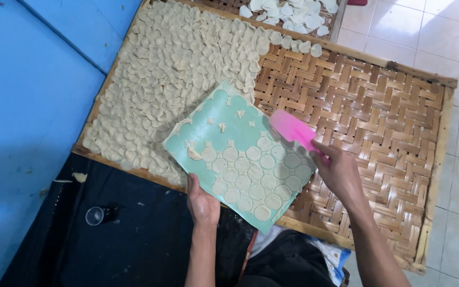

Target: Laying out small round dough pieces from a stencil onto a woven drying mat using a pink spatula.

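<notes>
- Left hand (203, 204) gripping the near edge of the board (216, 114), fingers closed under it, tilting it over the tray (442, 138).
- Right hand (338, 172) closed on the handle of the pink scraper (292, 129), blade resting on the board's right side.
- Board held above the tray's middle, near corner hanging past the tray's front rim.
- Discs (256, 178) in neat rows on the board's near half; far half scraped bare but for a few dough scraps (221, 126).
- Laid discs (176, 69) covering the tray's left half, overlapping; right half bare weave.
- Best kept low to the tray, far edge just beside the laid discs, so pieces slide rather than drop.
- Better a flat blade, pushed under each row from its edge, to avoid folding the soft rounds.
- Worth steadying the board firmly; a slip risks spilling onto the black cloth (134, 234) below the tray's front rim.
- Small cup (95, 215) on that cloth, well apart from the tray.
</notes>
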